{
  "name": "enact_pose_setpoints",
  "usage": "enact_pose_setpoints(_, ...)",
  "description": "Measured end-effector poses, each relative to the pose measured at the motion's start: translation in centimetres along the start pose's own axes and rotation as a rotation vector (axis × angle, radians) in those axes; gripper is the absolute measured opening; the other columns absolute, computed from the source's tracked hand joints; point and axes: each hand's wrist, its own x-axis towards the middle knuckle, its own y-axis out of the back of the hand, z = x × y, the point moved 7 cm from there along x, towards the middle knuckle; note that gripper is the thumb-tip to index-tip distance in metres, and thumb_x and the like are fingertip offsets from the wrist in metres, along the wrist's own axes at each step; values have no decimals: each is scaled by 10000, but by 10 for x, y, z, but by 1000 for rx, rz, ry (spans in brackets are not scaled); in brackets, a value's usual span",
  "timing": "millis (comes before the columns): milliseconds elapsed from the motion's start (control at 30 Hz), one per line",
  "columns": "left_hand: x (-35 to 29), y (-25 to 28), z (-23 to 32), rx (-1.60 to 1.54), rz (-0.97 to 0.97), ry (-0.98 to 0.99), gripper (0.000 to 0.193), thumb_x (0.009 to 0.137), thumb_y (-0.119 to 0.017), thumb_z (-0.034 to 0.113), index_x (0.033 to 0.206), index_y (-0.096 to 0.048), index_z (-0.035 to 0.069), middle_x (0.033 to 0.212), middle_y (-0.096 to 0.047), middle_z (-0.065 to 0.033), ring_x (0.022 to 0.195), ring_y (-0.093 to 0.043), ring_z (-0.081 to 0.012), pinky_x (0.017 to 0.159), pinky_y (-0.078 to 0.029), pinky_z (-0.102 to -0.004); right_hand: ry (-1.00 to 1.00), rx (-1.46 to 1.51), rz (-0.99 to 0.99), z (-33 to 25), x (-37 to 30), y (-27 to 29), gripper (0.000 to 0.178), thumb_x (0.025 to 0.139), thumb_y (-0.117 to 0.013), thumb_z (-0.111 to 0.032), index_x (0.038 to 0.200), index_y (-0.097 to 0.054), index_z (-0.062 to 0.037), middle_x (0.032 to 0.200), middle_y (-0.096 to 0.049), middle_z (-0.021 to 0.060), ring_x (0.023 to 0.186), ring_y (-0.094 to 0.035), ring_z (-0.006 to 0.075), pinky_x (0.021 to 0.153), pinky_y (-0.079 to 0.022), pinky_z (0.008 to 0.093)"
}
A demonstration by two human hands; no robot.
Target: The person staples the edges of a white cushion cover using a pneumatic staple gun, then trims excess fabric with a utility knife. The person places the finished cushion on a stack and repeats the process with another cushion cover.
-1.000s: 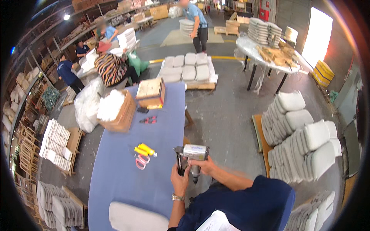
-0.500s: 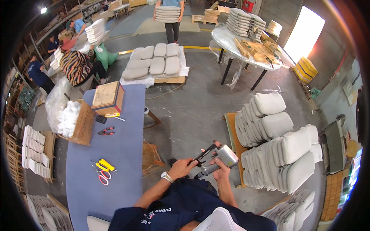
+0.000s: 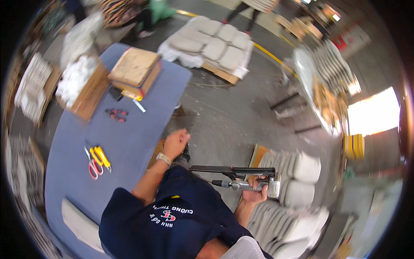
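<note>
My right hand (image 3: pixel 255 195) is wrapped around the grip of a silver and black air staple gun (image 3: pixel 233 169). The gun lies sideways in front of my body, its long black bar pointing left and a hose fitting beside the grip. My left hand (image 3: pixel 176 142) is off the gun, near the right edge of the blue table (image 3: pixel 129 142). Its fingers are curled in, and whether anything small is inside is hidden. On the table lie red-handled scissors (image 3: pixel 94 167), a yellow-handled tool (image 3: pixel 101 158) and red-and-black pliers (image 3: pixel 116 114).
Stacks of grey cushions (image 3: pixel 302 190) stand on a pallet to my right. More cushions (image 3: pixel 217 49) lie on a low pallet ahead. At the table's far end are a wooden-topped box (image 3: pixel 134 69) and a carton of white stuffing (image 3: pixel 88 93). A person stands beyond the far pallet.
My left hand has let go of the staple gun and moved left toward the table. The gun has swung to lie level in my right hand. The view has turned and blurred.
</note>
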Motion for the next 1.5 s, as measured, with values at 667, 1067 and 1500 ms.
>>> enact_pose_setpoints(667, 72, 133, -204, -11, 845, 776, 390, 875, -734, 115, 1249, -702, 8, 929, -761, -142, 852, -750, -260, 728, -587, -384, -451, 10, -324, 132, 218, -89, 690, 781, -776, -132, 1409, -526, 3, 1077, -672, 140, 728, -600, 204, 760, -447, 410)
enact_pose_setpoints(1067, 30, 57, -78, -729, 606, 552, 439, 905, -758, 47, 1314, -631, -50, 994, -723, -68, 813, -691, -131, 716, -570, -271, -527, 105, -280, 102, 203, -56, 641, 802, -776, -163, 1379, -555, 9, 1056, -704, 155, 741, -605, 202, 766, -448, 407)
enact_pose_setpoints(1500, -60, -62, 253, -406, -144, -164, 294, 907, -754, 44, 1201, -744, 38, 1056, -729, -92, 928, -678, -161, 832, -542, -283, -491, 398, -161, -10, 118, 56, 629, 905, -759, -335, 1432, -519, -88, 1116, -650, 52, 695, -552, 120, 706, -442, 319)
